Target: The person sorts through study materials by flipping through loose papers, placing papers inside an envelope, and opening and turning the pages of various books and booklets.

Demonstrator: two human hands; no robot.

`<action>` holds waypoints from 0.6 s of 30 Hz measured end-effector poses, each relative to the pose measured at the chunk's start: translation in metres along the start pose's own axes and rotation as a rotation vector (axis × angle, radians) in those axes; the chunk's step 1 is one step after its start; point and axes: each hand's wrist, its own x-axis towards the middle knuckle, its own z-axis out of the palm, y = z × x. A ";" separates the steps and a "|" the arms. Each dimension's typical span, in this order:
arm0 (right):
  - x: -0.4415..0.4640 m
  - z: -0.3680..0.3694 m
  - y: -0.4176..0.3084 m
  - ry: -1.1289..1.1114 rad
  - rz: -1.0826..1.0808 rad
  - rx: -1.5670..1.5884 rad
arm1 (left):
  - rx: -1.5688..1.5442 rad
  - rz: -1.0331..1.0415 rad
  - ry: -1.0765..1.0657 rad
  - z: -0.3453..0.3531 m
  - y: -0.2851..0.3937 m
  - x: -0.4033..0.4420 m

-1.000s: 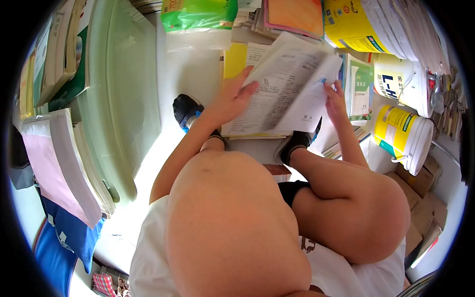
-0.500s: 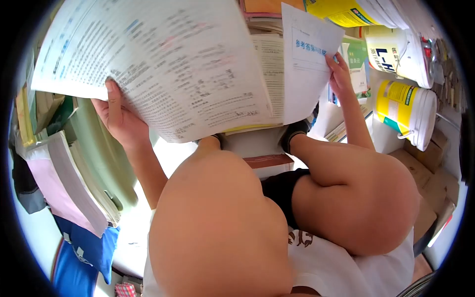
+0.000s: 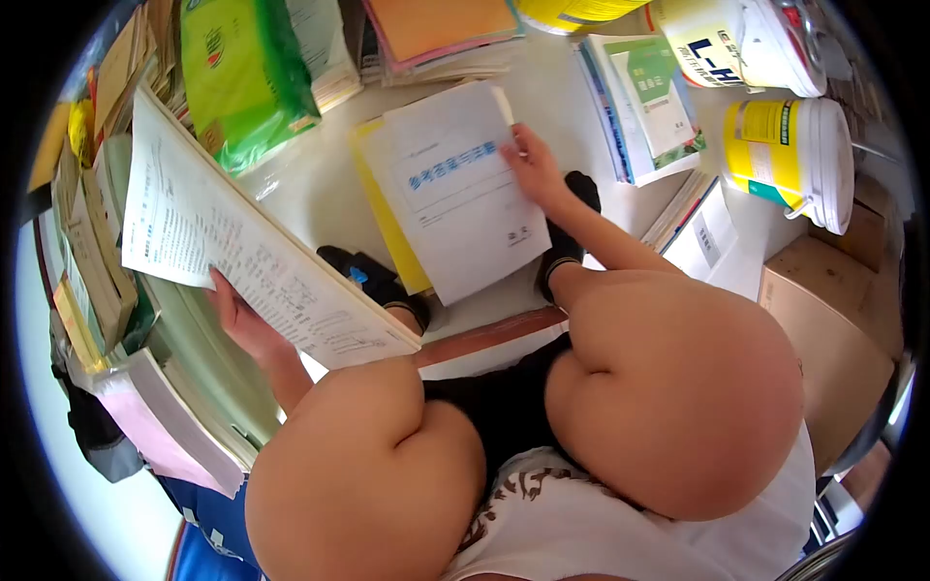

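Note:
My left hand [image 3: 247, 324] grips the lower edge of a thick sheaf of printed papers [image 3: 252, 261], tilted up at the left, its top page carrying dense text and some red marks. My right hand [image 3: 535, 172] is closed at the right edge of a white booklet [image 3: 465, 194] with blue Chinese characters on its cover; part of its fingers is hidden. A yellow-covered book [image 3: 407, 261] shows from beneath the booklet's left side, between my feet.
A green plastic package [image 3: 247, 77] lies at upper left, with a paper stack under an orange sheet [image 3: 441, 27] beside it. Books [image 3: 644, 107], a yellow-and-white bucket [image 3: 787, 160] and cardboard boxes [image 3: 823, 320] stand at right. More books [image 3: 102, 261] line the left.
The printed papers have swung left and down with my left hand, away from the booklet. My right hand and the booklet have moved left and lower, and more of the floor shows.

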 end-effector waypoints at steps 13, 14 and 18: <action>0.000 0.004 -0.027 0.003 -0.194 -0.230 | 0.084 0.086 -0.313 0.038 -0.045 -0.010; 0.005 -0.001 -0.026 0.180 -0.392 -0.399 | 0.096 0.083 -0.314 0.040 -0.049 -0.009; 0.031 0.000 0.013 0.061 0.128 -0.118 | 0.107 0.080 -0.292 0.046 -0.052 -0.007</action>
